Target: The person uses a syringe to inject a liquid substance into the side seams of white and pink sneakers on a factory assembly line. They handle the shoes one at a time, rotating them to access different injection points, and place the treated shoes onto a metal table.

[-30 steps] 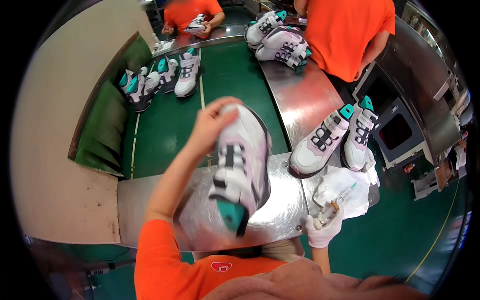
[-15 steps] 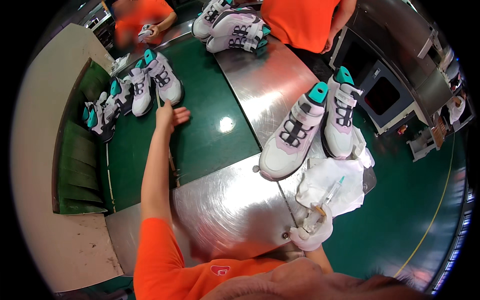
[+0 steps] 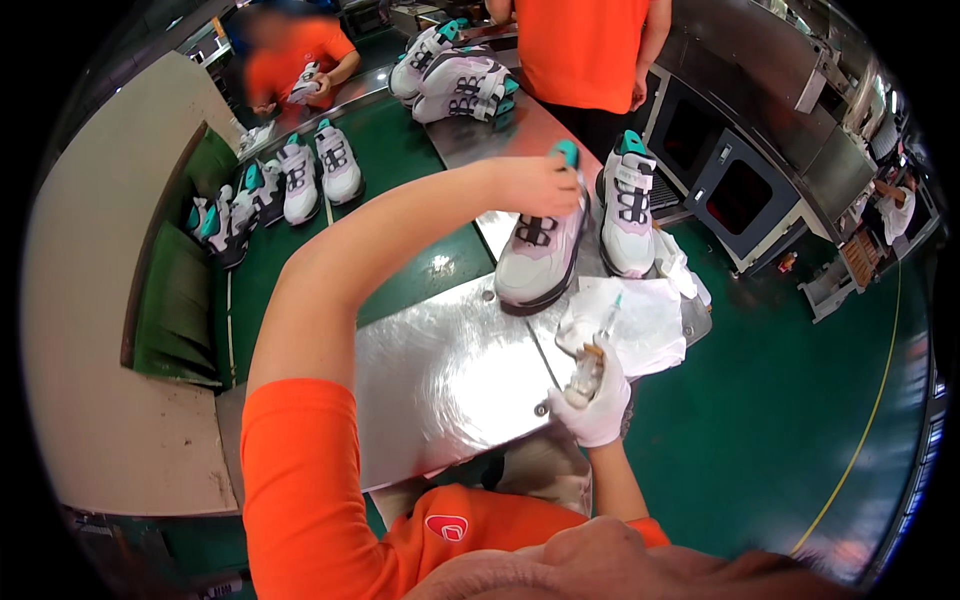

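My bare left hand (image 3: 545, 188) reaches across to a white and lilac sports shoe (image 3: 538, 270) on the metal table (image 3: 450, 390). Its fingers are closed at the ankle opening, below the teal heel tab. Close beside that shoe stands a similar one (image 3: 628, 230), toe toward me. In a white glove, my right hand (image 3: 595, 405) is closed round a clear syringe (image 3: 607, 322) with a teal tip pointing away from me. A crumpled white cloth (image 3: 645, 330) lies under the syringe's tip. The fingers partly hide the syringe's rear end.
Several similar shoes (image 3: 340, 168) stand on the green conveyor belt (image 3: 400, 235) at the left. More shoes (image 3: 460, 88) are piled at the far end of the metal strip. Two people in orange work beyond. A grey cabinet (image 3: 740, 190) stands at the right.
My left hand has moved right, from the shoes on the belt to the nearer shoe on the metal table. My right hand still holds the syringe. The view has shifted slightly.
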The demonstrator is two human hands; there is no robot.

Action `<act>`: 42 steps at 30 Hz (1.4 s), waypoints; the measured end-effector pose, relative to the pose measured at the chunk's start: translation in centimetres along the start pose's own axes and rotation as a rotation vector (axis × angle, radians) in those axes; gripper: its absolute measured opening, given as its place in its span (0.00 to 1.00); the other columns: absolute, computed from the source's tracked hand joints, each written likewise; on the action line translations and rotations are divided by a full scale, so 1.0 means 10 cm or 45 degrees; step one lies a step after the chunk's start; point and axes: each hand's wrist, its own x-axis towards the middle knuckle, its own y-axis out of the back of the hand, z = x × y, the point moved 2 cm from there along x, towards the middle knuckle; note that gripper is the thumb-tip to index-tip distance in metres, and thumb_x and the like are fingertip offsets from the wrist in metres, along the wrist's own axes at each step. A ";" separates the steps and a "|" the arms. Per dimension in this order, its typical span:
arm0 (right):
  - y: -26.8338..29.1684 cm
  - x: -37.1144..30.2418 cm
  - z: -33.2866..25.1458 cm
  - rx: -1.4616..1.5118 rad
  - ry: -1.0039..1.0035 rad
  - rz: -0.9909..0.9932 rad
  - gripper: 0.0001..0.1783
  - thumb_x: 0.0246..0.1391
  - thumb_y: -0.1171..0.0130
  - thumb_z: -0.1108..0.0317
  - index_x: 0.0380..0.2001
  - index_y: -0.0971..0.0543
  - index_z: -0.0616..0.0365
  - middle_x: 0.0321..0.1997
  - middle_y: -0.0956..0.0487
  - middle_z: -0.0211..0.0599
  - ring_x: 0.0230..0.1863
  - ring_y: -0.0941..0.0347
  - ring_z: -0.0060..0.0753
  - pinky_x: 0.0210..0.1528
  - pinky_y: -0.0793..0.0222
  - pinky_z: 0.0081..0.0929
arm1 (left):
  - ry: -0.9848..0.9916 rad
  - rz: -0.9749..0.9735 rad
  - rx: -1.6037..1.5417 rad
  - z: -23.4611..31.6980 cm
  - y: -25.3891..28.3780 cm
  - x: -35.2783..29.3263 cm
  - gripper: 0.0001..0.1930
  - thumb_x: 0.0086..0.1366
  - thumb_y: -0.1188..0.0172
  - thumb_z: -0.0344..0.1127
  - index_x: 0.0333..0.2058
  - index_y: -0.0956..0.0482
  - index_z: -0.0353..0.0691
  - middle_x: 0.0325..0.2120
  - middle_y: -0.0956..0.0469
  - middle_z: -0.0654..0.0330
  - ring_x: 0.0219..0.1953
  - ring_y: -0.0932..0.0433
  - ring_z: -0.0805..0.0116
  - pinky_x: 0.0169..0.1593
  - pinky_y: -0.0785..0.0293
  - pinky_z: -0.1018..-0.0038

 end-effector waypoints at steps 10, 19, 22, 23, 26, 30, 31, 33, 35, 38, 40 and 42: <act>0.52 0.09 -0.20 0.177 -0.452 -0.503 0.53 0.33 0.23 0.62 0.65 0.36 0.57 0.48 0.20 0.42 0.44 0.23 0.33 0.50 0.27 0.29 | 0.894 -0.291 -0.276 1.09 2.32 -1.46 0.27 0.51 0.39 0.32 0.54 0.27 0.43 0.51 0.25 0.50 0.38 0.26 0.63 0.42 0.28 0.70; 0.51 0.29 -0.52 0.310 -0.623 -0.705 0.47 0.40 0.32 0.76 0.67 0.38 0.62 0.56 0.29 0.36 0.48 0.29 0.25 0.53 0.33 0.20 | 1.275 -0.278 -0.550 2.30 3.64 -1.56 0.21 0.57 0.37 0.34 0.51 0.22 0.48 0.48 0.22 0.51 0.37 0.24 0.63 0.33 0.29 0.75; 0.54 0.33 -0.51 0.340 -0.693 -0.684 0.46 0.42 0.34 0.78 0.67 0.38 0.62 0.59 0.30 0.37 0.51 0.30 0.26 0.52 0.32 0.20 | 1.386 -0.051 -0.642 2.59 3.62 -1.56 0.20 0.55 0.34 0.36 0.49 0.22 0.49 0.48 0.22 0.54 0.40 0.25 0.65 0.36 0.30 0.75; 0.56 0.31 -0.51 0.336 -0.726 -0.664 0.46 0.42 0.34 0.78 0.67 0.39 0.62 0.59 0.31 0.37 0.52 0.30 0.26 0.52 0.32 0.20 | 1.432 -0.020 -0.676 2.63 3.60 -1.58 0.20 0.55 0.34 0.36 0.48 0.21 0.49 0.49 0.22 0.55 0.39 0.26 0.67 0.36 0.30 0.76; 0.51 0.40 -0.59 0.182 -0.722 -0.753 0.44 0.43 0.35 0.80 0.66 0.38 0.63 0.56 0.29 0.36 0.50 0.30 0.23 0.49 0.30 0.19 | 1.611 -0.005 -0.760 2.69 3.53 -1.61 0.18 0.51 0.34 0.34 0.43 0.19 0.52 0.48 0.23 0.64 0.41 0.27 0.71 0.43 0.31 0.74; 0.60 0.42 -0.57 0.222 -0.771 -0.724 0.44 0.42 0.34 0.79 0.66 0.37 0.63 0.53 0.28 0.36 0.47 0.31 0.22 0.46 0.30 0.19 | 1.620 0.083 -0.790 2.59 3.45 -1.65 0.14 0.52 0.36 0.31 0.39 0.20 0.50 0.44 0.24 0.64 0.52 0.26 0.65 0.56 0.30 0.61; 0.61 0.42 -0.57 0.300 -0.829 -0.699 0.44 0.42 0.33 0.78 0.66 0.37 0.63 0.53 0.28 0.36 0.47 0.31 0.22 0.46 0.30 0.18 | 1.581 0.109 -0.808 2.60 3.43 -1.66 0.13 0.52 0.36 0.31 0.39 0.21 0.48 0.43 0.24 0.63 0.52 0.25 0.63 0.57 0.29 0.59; 0.58 0.43 -0.51 0.133 -0.733 -0.742 0.43 0.43 0.35 0.78 0.66 0.36 0.63 0.54 0.28 0.36 0.46 0.31 0.21 0.46 0.30 0.18 | 1.508 0.159 -0.838 2.64 3.40 -1.65 0.12 0.53 0.37 0.30 0.38 0.22 0.45 0.42 0.24 0.60 0.51 0.23 0.60 0.59 0.28 0.56; 0.54 0.49 -0.60 -0.043 -0.646 -0.816 0.42 0.44 0.35 0.78 0.65 0.36 0.63 0.54 0.28 0.36 0.46 0.30 0.22 0.47 0.30 0.19 | 1.511 0.119 -0.709 2.68 3.41 -1.63 0.11 0.53 0.37 0.29 0.37 0.23 0.43 0.42 0.24 0.58 0.48 0.22 0.58 0.58 0.27 0.54; 0.61 0.55 -0.51 0.296 -0.841 -0.720 0.42 0.42 0.35 0.79 0.64 0.35 0.62 0.54 0.28 0.35 0.48 0.30 0.25 0.50 0.30 0.20 | 1.540 0.115 -0.631 2.71 3.39 -1.68 0.10 0.54 0.38 0.28 0.37 0.24 0.41 0.41 0.24 0.57 0.46 0.21 0.57 0.57 0.25 0.54; 0.48 0.56 -0.53 0.154 -0.645 -0.766 0.40 0.43 0.37 0.80 0.64 0.34 0.63 0.54 0.28 0.35 0.47 0.29 0.24 0.49 0.30 0.20 | 1.548 0.136 -0.632 2.72 3.36 -1.73 0.10 0.54 0.38 0.28 0.36 0.24 0.41 0.39 0.23 0.58 0.47 0.20 0.57 0.56 0.24 0.56; 0.44 0.56 -0.46 -0.141 -0.371 -0.875 0.39 0.44 0.36 0.78 0.62 0.33 0.64 0.53 0.26 0.39 0.47 0.27 0.27 0.48 0.30 0.22 | 1.513 0.155 -0.671 2.73 3.34 -1.76 0.09 0.54 0.38 0.28 0.35 0.24 0.41 0.40 0.23 0.59 0.47 0.20 0.58 0.55 0.23 0.57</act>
